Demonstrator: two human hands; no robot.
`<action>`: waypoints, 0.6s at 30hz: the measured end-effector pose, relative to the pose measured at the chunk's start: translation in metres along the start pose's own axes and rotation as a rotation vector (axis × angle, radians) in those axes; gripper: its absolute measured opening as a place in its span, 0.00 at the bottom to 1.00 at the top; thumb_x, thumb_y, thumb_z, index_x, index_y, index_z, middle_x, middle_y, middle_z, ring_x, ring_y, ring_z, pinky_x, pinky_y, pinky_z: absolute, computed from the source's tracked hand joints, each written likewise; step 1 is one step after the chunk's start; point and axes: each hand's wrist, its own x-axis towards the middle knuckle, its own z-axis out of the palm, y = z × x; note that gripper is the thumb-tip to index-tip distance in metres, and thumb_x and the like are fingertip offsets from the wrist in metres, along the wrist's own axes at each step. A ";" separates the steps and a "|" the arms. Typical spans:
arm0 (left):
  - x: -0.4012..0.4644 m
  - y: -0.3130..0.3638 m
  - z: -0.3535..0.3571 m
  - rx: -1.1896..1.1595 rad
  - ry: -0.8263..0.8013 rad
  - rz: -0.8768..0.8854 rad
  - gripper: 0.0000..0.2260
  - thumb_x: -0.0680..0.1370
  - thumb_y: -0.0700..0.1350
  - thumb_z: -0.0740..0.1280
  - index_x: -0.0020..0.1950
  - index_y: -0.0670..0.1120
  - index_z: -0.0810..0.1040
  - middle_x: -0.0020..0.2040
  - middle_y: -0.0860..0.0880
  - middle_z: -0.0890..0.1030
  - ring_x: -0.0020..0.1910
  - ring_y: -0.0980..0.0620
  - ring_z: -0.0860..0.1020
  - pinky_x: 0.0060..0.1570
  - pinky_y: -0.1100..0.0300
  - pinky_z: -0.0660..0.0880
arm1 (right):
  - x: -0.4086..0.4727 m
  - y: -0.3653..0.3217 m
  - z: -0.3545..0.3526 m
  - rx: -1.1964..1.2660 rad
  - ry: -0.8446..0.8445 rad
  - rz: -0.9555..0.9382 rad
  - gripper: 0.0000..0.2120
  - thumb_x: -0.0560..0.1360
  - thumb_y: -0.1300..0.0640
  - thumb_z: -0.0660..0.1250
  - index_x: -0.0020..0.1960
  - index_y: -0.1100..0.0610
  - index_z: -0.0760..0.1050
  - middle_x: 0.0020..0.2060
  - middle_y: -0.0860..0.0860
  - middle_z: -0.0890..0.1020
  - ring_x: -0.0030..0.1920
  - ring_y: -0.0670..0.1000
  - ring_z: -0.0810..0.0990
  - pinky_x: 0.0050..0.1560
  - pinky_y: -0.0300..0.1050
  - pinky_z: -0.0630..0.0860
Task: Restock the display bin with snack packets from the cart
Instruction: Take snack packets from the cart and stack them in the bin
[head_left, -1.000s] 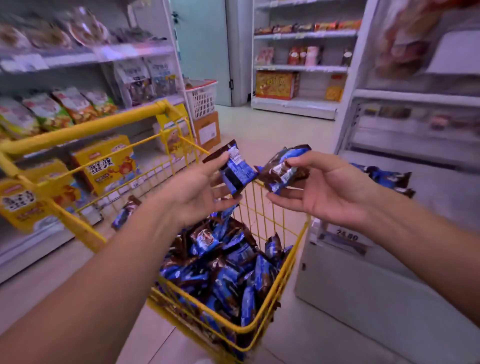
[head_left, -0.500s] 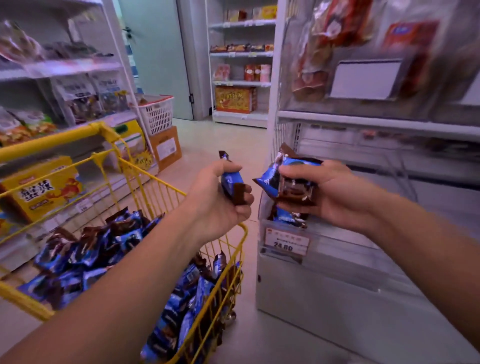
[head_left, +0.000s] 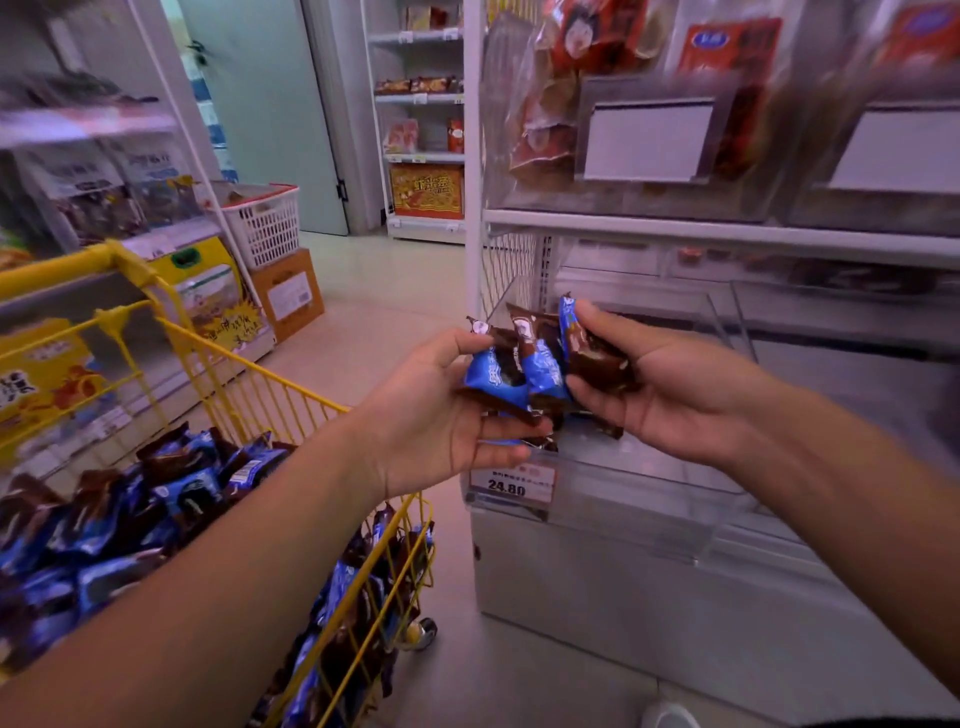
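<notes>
A yellow wire cart (head_left: 291, 395) is taken as the landmark; it is heaped with blue-and-brown snack packets (head_left: 156, 499), some pressed against its wire front wall. To the right of the cart, a clear display bin (head_left: 649, 499) is set on a white shelving unit, with a price tag (head_left: 511, 483) reading 24.80 fixed to its near front edge. Above the bin's front edge and right of the cart's upper rail, two hands are held close together. The left hand (head_left: 441, 415) is closed in a loose grip on a blue packet (head_left: 491, 376), thumb on top and fingers curled beneath. The right hand (head_left: 660, 384) is closed in a grip on a brown packet (head_left: 597, 353), thumb pressed over its upper end. A third packet (head_left: 537, 358) is wedged between the two, touching both; which hand bears it cannot be told. Whether further packets lie under the fingers cannot be told either. Above the bin, a white shelf (head_left: 727, 234) carries clear containers of red-wrapped goods, blurred, with two blank label holders (head_left: 649, 140) on their fronts. Beyond the cart, a white plastic basket (head_left: 265, 223) is stacked on a cardboard box (head_left: 291, 296) on the floor. Left of the cart, shelving with yellow boxes (head_left: 47, 374) and bagged goods is seen, blurred. At the far end of the aisle, a pale door (head_left: 270, 104) and further stocked shelves are recorded.
</notes>
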 end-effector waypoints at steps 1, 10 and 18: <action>0.002 -0.001 0.002 -0.001 -0.005 0.004 0.19 0.75 0.55 0.62 0.51 0.43 0.86 0.52 0.37 0.83 0.46 0.41 0.83 0.40 0.53 0.82 | 0.001 0.002 0.001 0.048 0.026 0.000 0.11 0.66 0.53 0.75 0.44 0.58 0.81 0.36 0.52 0.84 0.34 0.46 0.84 0.29 0.38 0.80; 0.004 -0.005 -0.001 -0.049 0.118 -0.051 0.26 0.70 0.55 0.73 0.61 0.39 0.80 0.55 0.36 0.83 0.48 0.42 0.85 0.36 0.53 0.82 | -0.002 -0.017 -0.017 -0.398 -0.069 -0.284 0.08 0.77 0.55 0.68 0.56 0.54 0.79 0.45 0.50 0.85 0.43 0.49 0.86 0.33 0.46 0.83; 0.000 -0.003 -0.006 -0.177 0.003 -0.163 0.24 0.71 0.46 0.71 0.65 0.38 0.76 0.57 0.34 0.82 0.50 0.39 0.84 0.33 0.55 0.83 | -0.002 -0.023 -0.029 -0.955 -0.304 -0.406 0.28 0.63 0.57 0.79 0.62 0.52 0.76 0.48 0.60 0.84 0.43 0.57 0.85 0.44 0.63 0.83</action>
